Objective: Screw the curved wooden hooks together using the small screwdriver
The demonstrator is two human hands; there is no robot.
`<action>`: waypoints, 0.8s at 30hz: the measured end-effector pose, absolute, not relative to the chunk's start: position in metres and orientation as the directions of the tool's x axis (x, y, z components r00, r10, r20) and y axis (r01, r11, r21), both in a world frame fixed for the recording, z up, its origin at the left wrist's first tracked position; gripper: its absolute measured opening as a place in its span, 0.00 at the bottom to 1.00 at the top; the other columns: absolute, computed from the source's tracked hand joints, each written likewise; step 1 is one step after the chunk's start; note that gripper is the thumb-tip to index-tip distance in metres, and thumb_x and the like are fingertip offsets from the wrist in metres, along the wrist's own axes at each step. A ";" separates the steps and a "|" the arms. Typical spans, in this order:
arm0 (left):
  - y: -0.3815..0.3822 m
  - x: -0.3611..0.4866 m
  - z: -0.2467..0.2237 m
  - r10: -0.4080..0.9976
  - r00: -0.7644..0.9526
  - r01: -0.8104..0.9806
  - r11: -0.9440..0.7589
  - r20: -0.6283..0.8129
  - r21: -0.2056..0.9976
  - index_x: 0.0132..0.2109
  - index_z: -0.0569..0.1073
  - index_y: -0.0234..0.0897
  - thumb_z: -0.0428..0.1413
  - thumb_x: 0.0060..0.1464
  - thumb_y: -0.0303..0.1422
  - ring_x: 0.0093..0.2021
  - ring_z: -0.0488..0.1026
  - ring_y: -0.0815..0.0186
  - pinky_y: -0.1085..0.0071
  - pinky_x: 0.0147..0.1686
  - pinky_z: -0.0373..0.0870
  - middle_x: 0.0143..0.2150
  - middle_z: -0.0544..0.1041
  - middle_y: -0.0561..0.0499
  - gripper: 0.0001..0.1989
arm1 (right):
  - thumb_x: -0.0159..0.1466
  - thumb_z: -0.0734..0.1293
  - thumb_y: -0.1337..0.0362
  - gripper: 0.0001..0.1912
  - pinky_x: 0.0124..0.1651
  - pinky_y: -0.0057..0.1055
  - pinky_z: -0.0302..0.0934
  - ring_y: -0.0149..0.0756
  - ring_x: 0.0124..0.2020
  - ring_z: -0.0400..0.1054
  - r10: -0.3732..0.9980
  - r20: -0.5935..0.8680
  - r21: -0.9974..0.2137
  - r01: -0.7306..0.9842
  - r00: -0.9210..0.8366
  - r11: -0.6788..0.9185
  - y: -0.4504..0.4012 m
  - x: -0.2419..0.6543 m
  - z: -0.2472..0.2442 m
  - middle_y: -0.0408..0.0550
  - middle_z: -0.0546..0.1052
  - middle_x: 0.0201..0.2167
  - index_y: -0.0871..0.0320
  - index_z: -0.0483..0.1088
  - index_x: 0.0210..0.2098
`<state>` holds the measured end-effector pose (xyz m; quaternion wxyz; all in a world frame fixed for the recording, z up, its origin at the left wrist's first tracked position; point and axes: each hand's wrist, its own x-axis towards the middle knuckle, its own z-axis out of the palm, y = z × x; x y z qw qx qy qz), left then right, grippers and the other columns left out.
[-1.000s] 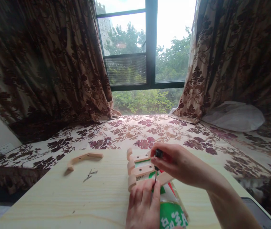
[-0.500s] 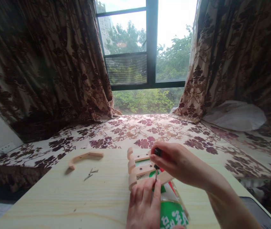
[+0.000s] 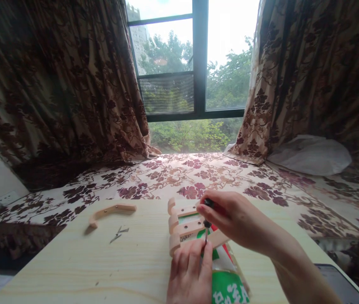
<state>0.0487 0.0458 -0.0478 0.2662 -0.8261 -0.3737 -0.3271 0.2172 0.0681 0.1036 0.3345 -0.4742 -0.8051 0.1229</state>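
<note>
Still, the right hand [image 3: 236, 215] grips the screwdriver [image 3: 207, 223] upright, its fingers closed around the handle, and the left hand's fingers [image 3: 195, 253] stay pressed around the tip on the nearest wooden hook [image 3: 219, 239], atop the green-and-white packet [image 3: 228, 283]. Barely anything has shifted, so the driver remains at one spot; screw depth is hidden.

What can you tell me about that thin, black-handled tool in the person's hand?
The black-handled tool looks like a small screwdriver. The right hand grips and partly covers its handle, perhaps plastic; a thin, metal-looking shaft runs down from it. It stands nearly upright over the nearest pale wooden bar, its lower end at the fingertips of the left hand. The tip is hidden.
</note>
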 end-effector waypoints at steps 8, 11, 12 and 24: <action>0.043 0.052 -0.047 0.444 0.474 0.805 -0.567 0.760 -0.172 0.58 0.64 0.37 0.41 0.58 0.24 0.54 0.64 0.60 0.64 0.54 0.56 0.52 0.72 0.49 0.22 | 0.64 0.61 0.58 0.11 0.27 0.27 0.47 0.29 0.23 0.57 0.875 0.420 -0.507 0.738 -0.239 0.445 0.075 0.218 0.101 0.39 0.66 0.20 0.56 0.63 0.27; 0.043 0.052 -0.048 0.452 0.481 0.794 -0.588 0.751 -0.154 0.59 0.63 0.36 0.40 0.60 0.28 0.54 0.64 0.59 0.64 0.54 0.57 0.53 0.72 0.47 0.22 | 0.64 0.61 0.60 0.06 0.27 0.25 0.49 0.28 0.25 0.59 0.853 0.360 -0.589 0.616 -0.379 0.523 0.071 0.221 0.100 0.38 0.68 0.24 0.54 0.66 0.33; 0.043 0.051 -0.049 0.457 0.482 0.793 -0.591 0.748 -0.150 0.59 0.63 0.36 0.40 0.60 0.29 0.54 0.64 0.59 0.64 0.54 0.57 0.53 0.72 0.47 0.22 | 0.65 0.61 0.59 0.07 0.27 0.25 0.50 0.28 0.25 0.59 0.845 0.349 -0.613 0.583 -0.405 0.533 0.071 0.222 0.098 0.38 0.69 0.24 0.54 0.65 0.33; 0.043 0.052 -0.049 0.465 0.463 0.784 -0.611 0.754 -0.104 0.59 0.63 0.36 0.43 0.57 0.54 0.54 0.65 0.56 0.62 0.54 0.57 0.54 0.71 0.45 0.33 | 0.64 0.61 0.60 0.10 0.27 0.26 0.47 0.28 0.24 0.57 0.851 0.403 -0.542 0.662 -0.336 0.518 0.070 0.220 0.102 0.37 0.66 0.22 0.55 0.61 0.28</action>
